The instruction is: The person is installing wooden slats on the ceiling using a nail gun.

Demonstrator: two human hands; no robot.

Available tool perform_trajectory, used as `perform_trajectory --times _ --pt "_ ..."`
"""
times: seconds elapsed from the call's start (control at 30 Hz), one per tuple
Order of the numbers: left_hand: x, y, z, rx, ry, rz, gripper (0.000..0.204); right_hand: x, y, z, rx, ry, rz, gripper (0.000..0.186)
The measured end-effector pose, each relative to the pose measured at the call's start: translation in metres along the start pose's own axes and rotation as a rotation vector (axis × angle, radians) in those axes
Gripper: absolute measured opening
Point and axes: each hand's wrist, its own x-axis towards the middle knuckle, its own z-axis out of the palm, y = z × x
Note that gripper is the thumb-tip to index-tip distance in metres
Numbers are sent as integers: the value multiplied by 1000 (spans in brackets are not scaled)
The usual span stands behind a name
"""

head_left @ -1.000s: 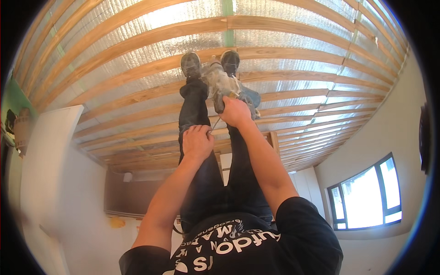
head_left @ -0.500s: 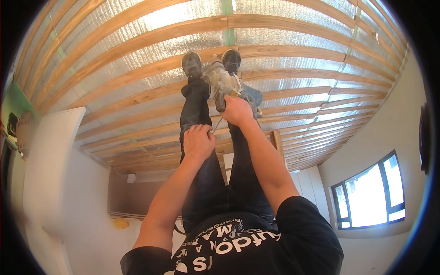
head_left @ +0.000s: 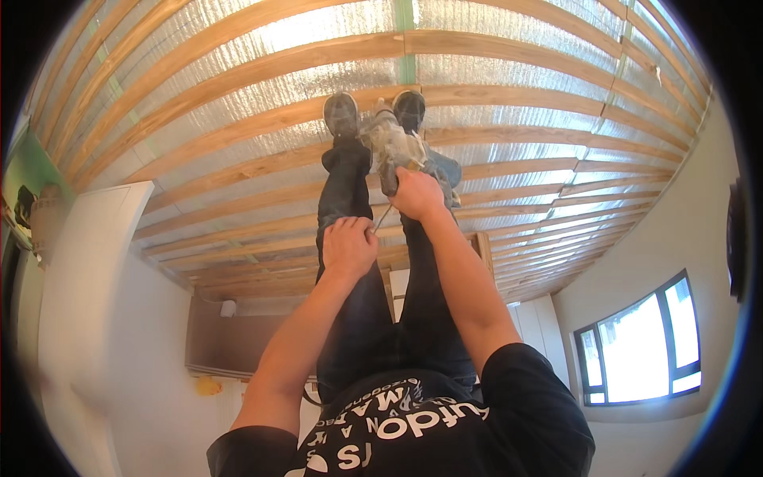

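Note:
My right hand (head_left: 419, 195) is closed around the dark rear grip of a dusty, pale power tool (head_left: 392, 145). The tool points away from me, its narrow front end between my two shoes. Its exact kind I cannot make out. A thin pale cord or hose (head_left: 384, 216) runs from near the grip down to my left hand (head_left: 350, 246). That hand rests against my left leg, with its fingers curled and its thumb side on the cord. What lies under the palm is hidden. Beside the tool, at its right, is a grey-blue bulky part or cloth (head_left: 443, 169).
Long wooden battens (head_left: 509, 95) cross the floor in rows over silvery foil sheeting (head_left: 509, 73). At left a white panel (head_left: 95, 246) stands upright. A dark-framed window (head_left: 640, 342) is in the right wall. Behind me sits a brown cabinet (head_left: 230, 338).
The tool, both hands and my feet sit slightly further right and lower in the picture, along with the floor. My grip looks the same.

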Motion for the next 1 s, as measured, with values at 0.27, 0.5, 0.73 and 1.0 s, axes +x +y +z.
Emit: perform_trajectory --times 0.27,0.5,0.73,1.0 --pt "2 1 -2 11 -5 7 21 4 6 5 -8 18 -34 33" --pt "4 1 -3 -4 9 5 20 6 6 -1 -12 -23 -22 35" --pt "3 2 -6 -12 29 20 19 7 2 -7 -50 -45 -26 33" --pt "0 0 3 -53 173 129 9 8 9 3 -67 -48 -24 37"
